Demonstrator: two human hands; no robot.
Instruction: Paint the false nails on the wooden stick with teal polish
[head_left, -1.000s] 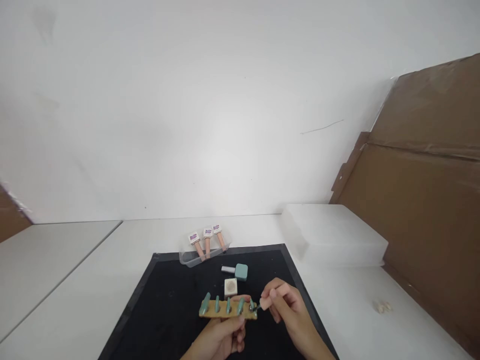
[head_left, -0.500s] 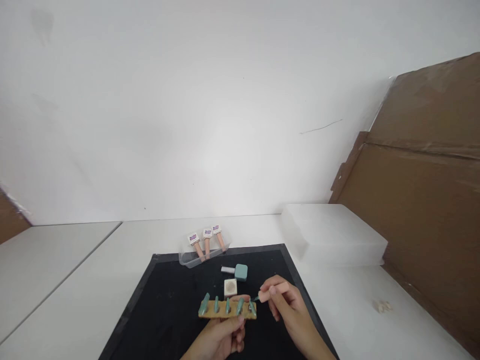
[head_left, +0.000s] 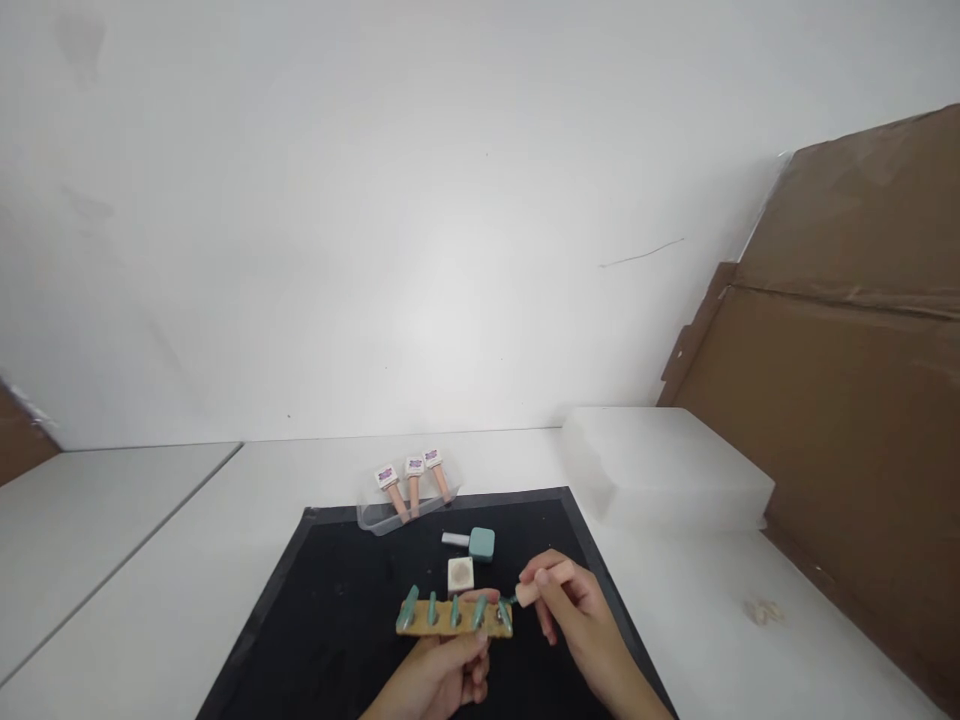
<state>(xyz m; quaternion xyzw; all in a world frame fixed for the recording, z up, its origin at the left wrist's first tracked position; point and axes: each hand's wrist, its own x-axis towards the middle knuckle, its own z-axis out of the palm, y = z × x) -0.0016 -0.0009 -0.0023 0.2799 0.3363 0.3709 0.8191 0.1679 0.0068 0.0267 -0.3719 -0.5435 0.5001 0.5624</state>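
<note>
Item: wooden strip (head_left: 454,617), tan, carrying five teal false nails (head_left: 409,606) in a row. Location: held just above the black mat (head_left: 337,610), near its front edge, in front of the person. Orientation: long axis runs left to right across the view, roughly level; the nails stand off its top face and lean away from the person toward the wall, the leftmost tilted further left than the rest.

Left hand (head_left: 442,675): under and behind the strip, fingers curled up around its middle and lower edge, one fingertip showing above the top edge; grip closed on the strip.

Right hand (head_left: 570,610): thumb and forefinger pinched on a pale pink brush handle (head_left: 529,592), other fingers folded beneath. The dark brush tip meets the rightmost nail at the strip's right end.

Progress, as judged: all five nails already read teal, so coating looks largely done; the brush is at the last nail, where touch-up or a final stroke seems to be what is left. Evenness of coverage is too small to tell.

Nearby on the mat: a teal polish bottle (head_left: 481,543) lying beside a small cream square block (head_left: 460,575), both just behind the strip. At the mat's far edge, a clear tray (head_left: 375,520) with three pink-handled labelled sticks (head_left: 412,482). To the right, a frosted plastic box (head_left: 664,470) on the white table (head_left: 150,590).
</note>
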